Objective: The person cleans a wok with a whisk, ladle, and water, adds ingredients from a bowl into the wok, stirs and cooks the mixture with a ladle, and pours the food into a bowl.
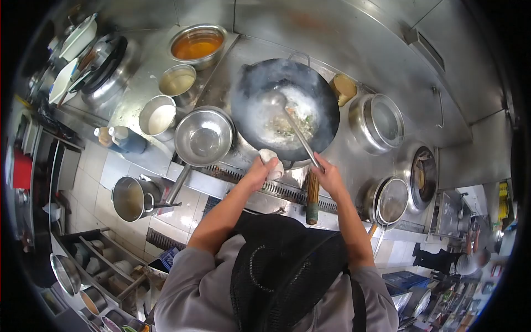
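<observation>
My left hand (262, 170) is closed on a white folded cloth (271, 164) at the near rim of a large dark wok (249, 105). My right hand (327, 175) grips the handle of a long metal ladle (298, 133). The ladle's bowl rests inside the wok, over steaming food (293, 123) in pale liquid with green and orange bits. Steam blurs part of the wok's inside. Below the wok, between my hands, a bamboo brush (312, 199) lies across the stove's front edge.
Left of the wok are a metal bowl (204, 136), a pot of white liquid (160, 117) and a bowl of orange liquid (197, 45). Right of it stand metal pots (376, 123) and strainers (392, 200). A pot with a ladle (131, 199) sits lower left. Another person (442, 262) is far right.
</observation>
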The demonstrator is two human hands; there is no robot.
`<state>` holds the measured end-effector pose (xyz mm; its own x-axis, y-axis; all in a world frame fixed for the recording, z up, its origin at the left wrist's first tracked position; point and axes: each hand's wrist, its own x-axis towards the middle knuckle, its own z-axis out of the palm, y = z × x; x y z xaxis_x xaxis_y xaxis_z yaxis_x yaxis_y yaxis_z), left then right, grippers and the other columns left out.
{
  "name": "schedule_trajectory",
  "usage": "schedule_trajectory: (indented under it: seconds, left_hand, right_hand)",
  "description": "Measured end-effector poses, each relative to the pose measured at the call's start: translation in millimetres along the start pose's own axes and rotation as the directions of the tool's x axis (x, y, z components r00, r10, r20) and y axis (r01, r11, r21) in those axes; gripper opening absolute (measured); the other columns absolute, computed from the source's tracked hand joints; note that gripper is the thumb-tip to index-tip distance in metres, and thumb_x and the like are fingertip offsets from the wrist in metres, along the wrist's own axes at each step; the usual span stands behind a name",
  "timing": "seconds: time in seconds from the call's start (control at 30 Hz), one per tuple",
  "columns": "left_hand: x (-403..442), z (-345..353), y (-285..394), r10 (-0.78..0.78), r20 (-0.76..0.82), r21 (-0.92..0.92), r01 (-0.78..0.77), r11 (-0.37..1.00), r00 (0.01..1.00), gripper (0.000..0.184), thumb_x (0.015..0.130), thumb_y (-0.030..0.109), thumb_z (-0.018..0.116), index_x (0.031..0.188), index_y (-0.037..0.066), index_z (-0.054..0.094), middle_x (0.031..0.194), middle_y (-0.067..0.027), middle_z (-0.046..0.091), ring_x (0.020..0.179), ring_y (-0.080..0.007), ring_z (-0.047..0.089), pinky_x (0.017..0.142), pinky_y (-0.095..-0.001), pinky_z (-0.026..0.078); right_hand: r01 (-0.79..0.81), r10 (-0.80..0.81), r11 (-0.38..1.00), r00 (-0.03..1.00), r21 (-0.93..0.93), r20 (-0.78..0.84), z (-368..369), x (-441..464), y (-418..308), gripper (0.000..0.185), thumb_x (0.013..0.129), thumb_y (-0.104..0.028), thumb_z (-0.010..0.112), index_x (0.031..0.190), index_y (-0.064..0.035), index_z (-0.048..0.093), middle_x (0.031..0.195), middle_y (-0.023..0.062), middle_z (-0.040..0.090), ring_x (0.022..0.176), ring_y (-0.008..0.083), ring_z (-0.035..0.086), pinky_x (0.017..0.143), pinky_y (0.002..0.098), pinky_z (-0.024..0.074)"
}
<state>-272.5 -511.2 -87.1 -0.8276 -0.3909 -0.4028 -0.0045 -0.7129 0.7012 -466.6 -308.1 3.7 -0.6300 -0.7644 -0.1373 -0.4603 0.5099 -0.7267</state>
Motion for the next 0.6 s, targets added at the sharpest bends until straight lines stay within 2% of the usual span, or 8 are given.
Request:
schedule_trajectory:
  seconds: [0.07, 0.1, 0.17, 0.2, 0.27, 0.37, 0.5, 0.6]
  left_hand:
    - [0, 0, -1, -0.001, -0.007, -0.006, 0.001, 1.000, 1.000, 0.040, 0.104, 0.022, 0.069, 0.134, 0.002, 0.050, 0.121, -0.0102, 0.064, 0.103, -0.0227, 0.068, 0.084, -0.0405, 0.062]
    - [0, 1, -2, 0.004, -0.016, -0.015, -0.004, 1.000, 1.000, 0.041, 0.104, 0.022, 0.069, 0.134, 0.002, 0.050, 0.121, -0.0103, 0.063, 0.103, -0.0229, 0.068, 0.085, -0.0408, 0.062]
    - [-3, 5, -3, 0.009, -0.027, -0.018, -0.009, 1.000, 1.000, 0.042, 0.104, 0.023, 0.068, 0.135, 0.002, 0.049, 0.122, -0.0100, 0.063, 0.104, -0.0227, 0.068, 0.087, -0.0405, 0.062]
    - [-4, 7, -3, 0.012, -0.059, -0.030, -0.014, 0.999, 0.998, 0.042, 0.105, 0.023, 0.068, 0.135, 0.002, 0.049, 0.123, -0.0099, 0.063, 0.105, -0.0226, 0.068, 0.087, -0.0405, 0.062]
    - [-5, 9, -4, 0.000, -0.117, -0.037, -0.004, 0.999, 0.993, 0.042, 0.105, 0.023, 0.067, 0.137, 0.002, 0.049, 0.124, -0.0097, 0.063, 0.108, -0.0222, 0.067, 0.088, -0.0404, 0.062]
    - [-4, 7, -5, 0.021, -0.089, -0.027, -0.023, 0.999, 0.996, 0.042, 0.106, 0.023, 0.066, 0.138, 0.001, 0.048, 0.125, -0.0095, 0.063, 0.108, -0.0219, 0.067, 0.088, -0.0402, 0.062]
    - [-9, 10, 4, -0.003, -0.083, -0.013, 0.002, 1.000, 0.997, 0.041, 0.106, 0.023, 0.065, 0.138, 0.001, 0.049, 0.124, -0.0093, 0.063, 0.107, -0.0210, 0.067, 0.088, -0.0394, 0.062]
    - [-10, 11, 6, -0.011, -0.075, -0.010, 0.010, 1.000, 0.997, 0.039, 0.106, 0.022, 0.066, 0.135, 0.001, 0.051, 0.123, -0.0088, 0.063, 0.105, -0.0196, 0.067, 0.088, -0.0378, 0.061]
  right_hand:
    - [0.243, -0.242, 0.968, 0.970, -0.060, 0.011, -3, -20, 15, 0.055, 0.097, -0.014, 0.071, 0.150, -0.0126, 0.057, 0.118, 0.0250, 0.072, 0.105, 0.0401, 0.073, 0.090, 0.0437, 0.0571]
    - [0.234, -0.234, 0.971, 0.972, -0.058, 0.005, -6, -31, 21, 0.055, 0.097, -0.014, 0.071, 0.150, -0.0126, 0.057, 0.118, 0.0250, 0.072, 0.105, 0.0401, 0.073, 0.090, 0.0437, 0.0571]
    - [0.185, -0.174, 0.930, 0.983, -0.317, 0.065, -17, -52, 29, 0.056, 0.096, -0.016, 0.071, 0.150, -0.0211, 0.057, 0.104, 0.0200, 0.071, 0.095, 0.0421, 0.071, 0.083, 0.0473, 0.0576]
    - [0.174, -0.164, 0.933, 0.985, -0.314, 0.059, -22, -64, 27, 0.056, 0.096, -0.016, 0.071, 0.150, -0.0211, 0.057, 0.104, 0.0200, 0.071, 0.095, 0.0421, 0.071, 0.083, 0.0473, 0.0576]
    - [0.123, -0.140, 0.879, 0.990, -0.461, -0.003, -34, -85, 22, 0.057, 0.096, -0.020, 0.071, 0.150, -0.0304, 0.057, 0.096, 0.0152, 0.068, 0.086, 0.0411, 0.069, 0.077, 0.0503, 0.0569]
    - [0.047, -0.089, 0.815, 0.995, -0.578, -0.045, -51, -106, 28, 0.057, 0.096, -0.023, 0.070, 0.150, -0.0353, 0.056, 0.100, 0.0118, 0.069, 0.085, 0.0389, 0.070, 0.076, 0.0505, 0.0575]
    - [0.057, -0.138, 0.804, 0.986, -0.591, -0.092, -94, -130, 2, 0.054, 0.095, -0.022, 0.072, 0.146, -0.0349, 0.060, 0.100, 0.0114, 0.070, 0.081, 0.0378, 0.070, 0.072, 0.0491, 0.0577]
    - [-0.002, -0.087, 0.788, 0.990, -0.615, -0.114, -138, -152, -39, 0.056, 0.091, -0.018, 0.076, 0.144, -0.0308, 0.062, 0.099, 0.0121, 0.070, 0.081, 0.0374, 0.070, 0.072, 0.0484, 0.0568]
